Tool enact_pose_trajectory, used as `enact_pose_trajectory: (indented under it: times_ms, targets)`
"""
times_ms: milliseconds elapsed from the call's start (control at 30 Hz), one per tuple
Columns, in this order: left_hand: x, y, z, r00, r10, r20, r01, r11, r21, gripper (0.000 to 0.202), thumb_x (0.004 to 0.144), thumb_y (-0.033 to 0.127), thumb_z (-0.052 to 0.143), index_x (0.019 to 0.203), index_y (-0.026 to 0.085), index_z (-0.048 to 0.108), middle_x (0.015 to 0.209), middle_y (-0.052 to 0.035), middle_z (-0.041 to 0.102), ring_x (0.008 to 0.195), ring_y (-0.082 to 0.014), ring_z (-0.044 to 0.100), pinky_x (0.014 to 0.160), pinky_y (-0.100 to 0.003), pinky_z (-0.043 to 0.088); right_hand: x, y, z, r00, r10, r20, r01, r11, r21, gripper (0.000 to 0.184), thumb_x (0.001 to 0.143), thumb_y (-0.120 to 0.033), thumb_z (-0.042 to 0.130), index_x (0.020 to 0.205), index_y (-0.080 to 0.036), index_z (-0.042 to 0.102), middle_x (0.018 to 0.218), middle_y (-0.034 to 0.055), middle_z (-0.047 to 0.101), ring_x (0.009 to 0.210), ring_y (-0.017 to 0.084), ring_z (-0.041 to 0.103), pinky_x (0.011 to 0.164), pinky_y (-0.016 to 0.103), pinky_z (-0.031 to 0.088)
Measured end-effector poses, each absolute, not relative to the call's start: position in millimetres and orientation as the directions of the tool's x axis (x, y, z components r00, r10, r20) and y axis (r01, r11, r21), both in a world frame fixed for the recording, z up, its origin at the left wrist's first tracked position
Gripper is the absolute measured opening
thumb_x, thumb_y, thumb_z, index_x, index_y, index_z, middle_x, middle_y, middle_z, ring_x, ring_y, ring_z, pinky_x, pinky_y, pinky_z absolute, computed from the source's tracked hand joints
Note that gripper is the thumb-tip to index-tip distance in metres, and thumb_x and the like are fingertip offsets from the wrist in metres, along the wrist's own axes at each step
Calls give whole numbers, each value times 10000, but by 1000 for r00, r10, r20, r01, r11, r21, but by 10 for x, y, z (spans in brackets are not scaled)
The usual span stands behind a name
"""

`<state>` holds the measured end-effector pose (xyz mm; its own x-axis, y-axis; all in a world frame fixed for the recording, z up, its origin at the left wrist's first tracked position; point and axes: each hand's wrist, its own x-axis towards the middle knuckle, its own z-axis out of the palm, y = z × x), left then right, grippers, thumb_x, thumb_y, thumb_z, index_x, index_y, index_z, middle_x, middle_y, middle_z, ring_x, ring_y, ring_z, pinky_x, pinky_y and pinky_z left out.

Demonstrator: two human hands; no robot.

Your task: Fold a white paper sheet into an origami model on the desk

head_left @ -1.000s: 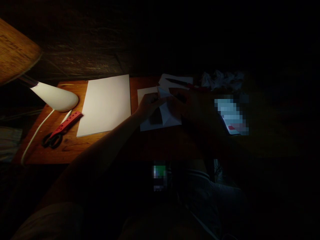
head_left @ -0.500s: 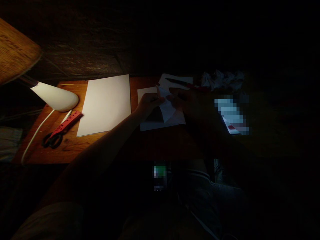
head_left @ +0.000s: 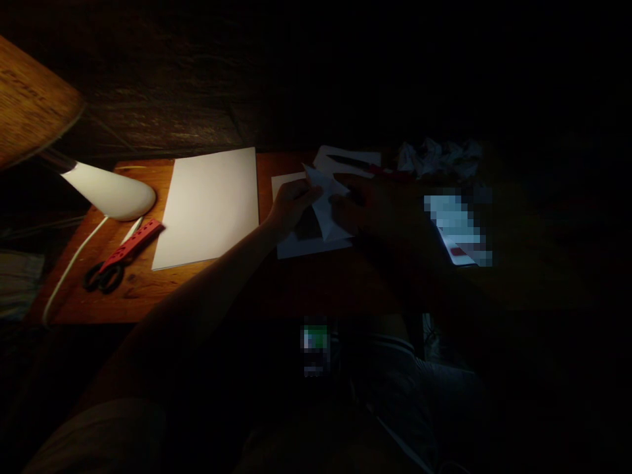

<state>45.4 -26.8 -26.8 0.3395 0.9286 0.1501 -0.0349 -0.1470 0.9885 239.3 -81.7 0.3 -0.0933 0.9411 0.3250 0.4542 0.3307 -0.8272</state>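
The left hand (head_left: 292, 207) and the shadowed right hand (head_left: 368, 205) hold a folded white paper (head_left: 326, 205) from either side, close together near the far edge of the wooden table (head_left: 141, 286), above a flat white sheet (head_left: 311, 247). Left of them lie a larger blank white sheet (head_left: 206, 207), black-handled scissors (head_left: 103, 278) and a red perforated strip (head_left: 131, 245) beside a white lamp base (head_left: 111, 194). Toward the right table edge, a phone screen (head_left: 457, 227) is pixelated, and no brand, label or writing can be read on anything in view.
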Motion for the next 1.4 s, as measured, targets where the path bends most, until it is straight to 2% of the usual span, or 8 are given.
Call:
enact_pose_trajectory:
  times_ms: [200, 367, 533, 667, 833, 1067, 1267, 1400]
  targets:
    - [457, -241, -315, 336, 910, 242, -83, -227, 970, 485, 760, 645, 844, 786, 213, 626, 749, -18, 652, 768, -179, 663, 689, -300, 532, 2395, -774, -95, -62, 935, 348, 358, 347, -867, 256, 965, -476, 619, 1055, -243, 678, 894, 23, 702, 775, 179, 623, 661, 292, 491]
    - [444, -238, -284, 274, 915, 296, -110, -276, 955, 452, 786, 646, 820, 898, 229, 684, 870, -33, 688, 873, -202, 689, 751, -316, 561, 2393, -772, -98, -126, 913, 389, 404, 405, -820, 404, 1008, -602, 547, 866, -241, 657, 842, 32, 670, 777, 191, 598, 678, 314, 473]
    - [410, -229, -287, 240, 920, 311, -10, -318, 948, 452, 830, 657, 783, 822, 220, 668, 753, -20, 619, 783, -203, 667, 673, -317, 541, 2391, -789, -45, -133, 905, 404, 423, 421, -803, 523, 1003, -692, 518, 772, -237, 633, 818, 37, 680, 775, 200, 596, 711, 334, 480]
    - [403, -246, -269, 270, 923, 275, 51, -299, 953, 344, 815, 524, 832, 821, 214, 685, 701, -7, 605, 678, -173, 608, 583, -284, 477, 2394, -812, -21, -116, 914, 389, 482, 394, -783, 533, 982, -713, 549, 754, -242, 648, 737, 19, 651, 707, 179, 547, 661, 319, 438]
    - [439, -316, -190, 307, 900, 310, 88, -351, 932, 181, 785, 322, 823, 805, 199, 692, 727, -4, 657, 698, -150, 598, 618, -261, 476, 2419, -766, -99, -131, 919, 371, 520, 382, -764, 577, 909, -763, 618, 687, -231, 622, 646, -2, 584, 622, 158, 482, 589, 320, 353]
    - [456, -322, -211, 295, 891, 346, 72, -382, 922, 138, 764, 206, 807, 787, 194, 672, 801, -18, 719, 796, -159, 669, 758, -290, 541, 2426, -751, -109, -157, 909, 385, 550, 405, -731, 404, 913, -604, 704, 744, -237, 697, 711, 20, 657, 771, 217, 616, 689, 334, 448]
    - [449, -266, -253, 278, 889, 365, 104, -406, 908, 195, 754, 247, 854, 757, 196, 665, 727, 4, 692, 724, -142, 644, 707, -282, 541, 2432, -712, -157, -122, 901, 417, 534, 414, -737, 185, 883, -406, 702, 868, -225, 739, 833, 30, 728, 776, 213, 630, 711, 341, 479]
    - [467, -266, -262, 242, 901, 359, 112, -394, 912, 170, 731, 265, 860, 749, 192, 707, 749, -15, 738, 731, -147, 677, 697, -279, 545, 2439, -713, -133, -82, 908, 411, 508, 393, -767, 121, 861, -346, 691, 838, -233, 729, 841, 31, 740, 775, 211, 636, 706, 338, 489]
